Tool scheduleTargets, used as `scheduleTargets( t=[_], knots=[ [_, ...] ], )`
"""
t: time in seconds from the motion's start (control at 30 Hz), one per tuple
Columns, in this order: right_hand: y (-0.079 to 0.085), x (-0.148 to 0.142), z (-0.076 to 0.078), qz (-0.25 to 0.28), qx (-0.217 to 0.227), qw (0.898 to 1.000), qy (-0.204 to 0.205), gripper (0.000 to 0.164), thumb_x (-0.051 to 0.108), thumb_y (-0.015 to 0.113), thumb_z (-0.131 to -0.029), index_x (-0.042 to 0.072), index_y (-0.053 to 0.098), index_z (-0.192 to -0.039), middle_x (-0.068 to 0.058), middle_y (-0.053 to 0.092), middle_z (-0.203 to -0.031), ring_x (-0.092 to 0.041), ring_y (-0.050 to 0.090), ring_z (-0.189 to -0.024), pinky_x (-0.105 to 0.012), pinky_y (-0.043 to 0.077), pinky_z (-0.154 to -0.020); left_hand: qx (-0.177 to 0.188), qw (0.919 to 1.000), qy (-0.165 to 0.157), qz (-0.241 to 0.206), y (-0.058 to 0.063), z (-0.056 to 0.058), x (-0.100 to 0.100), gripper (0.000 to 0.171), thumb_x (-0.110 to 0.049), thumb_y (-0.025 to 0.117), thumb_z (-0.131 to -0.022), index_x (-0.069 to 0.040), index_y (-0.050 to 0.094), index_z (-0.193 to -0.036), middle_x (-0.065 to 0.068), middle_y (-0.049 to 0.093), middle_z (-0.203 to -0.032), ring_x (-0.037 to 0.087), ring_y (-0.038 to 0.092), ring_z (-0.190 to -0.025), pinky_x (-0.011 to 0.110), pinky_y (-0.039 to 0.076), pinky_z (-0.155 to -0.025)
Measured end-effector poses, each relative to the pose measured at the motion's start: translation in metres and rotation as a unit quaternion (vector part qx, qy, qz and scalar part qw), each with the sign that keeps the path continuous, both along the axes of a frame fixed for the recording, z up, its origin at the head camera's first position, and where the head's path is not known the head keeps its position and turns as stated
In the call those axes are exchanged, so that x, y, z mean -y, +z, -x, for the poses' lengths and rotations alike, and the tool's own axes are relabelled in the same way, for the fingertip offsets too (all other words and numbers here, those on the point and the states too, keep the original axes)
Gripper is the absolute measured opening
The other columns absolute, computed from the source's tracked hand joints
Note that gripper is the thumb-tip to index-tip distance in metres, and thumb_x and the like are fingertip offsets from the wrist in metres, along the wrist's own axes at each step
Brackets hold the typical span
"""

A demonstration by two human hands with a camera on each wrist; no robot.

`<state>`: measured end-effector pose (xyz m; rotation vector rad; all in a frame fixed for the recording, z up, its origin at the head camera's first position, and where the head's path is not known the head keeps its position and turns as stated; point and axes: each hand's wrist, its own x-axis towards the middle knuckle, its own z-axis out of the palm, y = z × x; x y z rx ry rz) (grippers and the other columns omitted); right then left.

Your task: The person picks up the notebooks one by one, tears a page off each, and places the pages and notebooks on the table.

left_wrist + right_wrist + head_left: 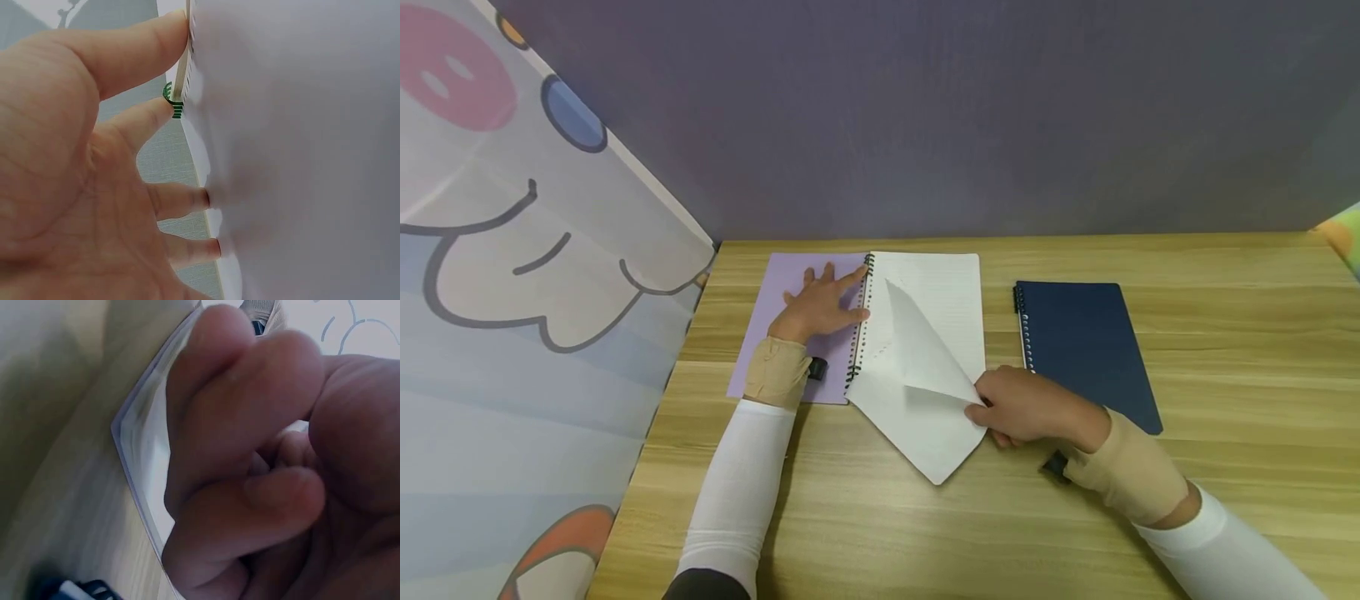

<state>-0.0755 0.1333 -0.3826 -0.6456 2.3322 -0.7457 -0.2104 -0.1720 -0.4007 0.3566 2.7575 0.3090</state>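
An open loose-leaf notebook lies on the table, its lavender cover (754, 358) folded out to the left and lined white pages (947, 292) on the right. My left hand (822, 307) rests on the cover with fingers spread, the thumb and index fingertip at the dark green ring binding (852, 373). At the page's lower right, my right hand (1026, 404) pinches a white sheet (921, 342) between thumb and curled fingers. That sheet is lifted and folded over diagonally. In the right wrist view, curled fingers (244, 431) hide most of the pinched paper.
A dark blue ring-bound notebook (1086, 346) lies to the right, partly behind my right forearm. The wooden table (865, 542) meets a grey panel (955, 117) at the back. On the left stands a wall with a cartoon print (535, 400).
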Motion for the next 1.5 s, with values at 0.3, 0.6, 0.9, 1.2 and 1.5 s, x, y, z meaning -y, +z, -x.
scheduleTargets(
  t=[0.3,0.6,0.9,1.2,1.5],
  knots=[
    [-0.002,-0.005,-0.006,0.003,-0.006,1.000,0.021,0.030,0.027,0.048,-0.094,0.016,0.056,-0.067,0.008,0.049,-0.046,-0.008,0.045,-0.038,-0.029,0.036,-0.042,-0.003,1.0000,0.001,0.003,0.001,0.002,0.000,0.075,-0.064,0.047,-0.083,-0.046,0.007,-0.144,0.019,0.000,-0.151,0.046,-0.004,-0.133,0.074,0.003,-0.085],
    [-0.002,-0.011,-0.009,0.015,0.007,1.000,0.017,0.028,0.027,0.048,-0.094,0.016,0.057,-0.070,0.007,0.049,-0.047,-0.009,0.045,-0.038,-0.029,0.036,-0.041,-0.001,1.0000,0.002,0.001,0.001,0.000,-0.001,0.076,-0.064,0.049,-0.082,-0.046,0.009,-0.144,0.019,0.001,-0.151,0.047,-0.002,-0.133,0.074,0.005,-0.085],
    [0.003,-0.018,-0.010,0.016,0.007,1.000,0.026,0.026,0.028,0.048,-0.094,0.017,0.057,-0.072,0.007,0.049,-0.047,-0.009,0.045,-0.039,-0.029,0.037,-0.042,0.001,1.0000,0.006,0.000,0.000,0.000,0.000,0.075,-0.064,0.048,-0.082,-0.048,0.008,-0.144,0.018,0.001,-0.151,0.046,-0.003,-0.134,0.074,0.005,-0.085],
    [0.005,-0.023,-0.010,0.028,0.017,0.999,0.037,0.024,0.031,0.049,-0.094,0.020,0.058,-0.075,0.007,0.049,-0.046,-0.010,0.046,-0.039,-0.028,0.038,-0.043,-0.003,1.0000,0.003,-0.003,0.001,0.000,0.000,0.075,-0.063,0.049,-0.082,-0.047,0.008,-0.144,0.018,0.001,-0.151,0.046,-0.003,-0.134,0.074,0.004,-0.085],
    [0.006,-0.032,-0.011,0.035,0.021,0.998,0.047,0.018,0.025,0.049,-0.093,0.020,0.059,-0.079,0.007,0.049,-0.046,-0.009,0.046,-0.038,-0.027,0.037,-0.042,-0.001,1.0000,0.003,-0.002,0.001,0.001,0.001,0.075,-0.064,0.048,-0.082,-0.048,0.007,-0.143,0.017,0.001,-0.152,0.045,-0.003,-0.134,0.074,0.005,-0.085]
  ],
)
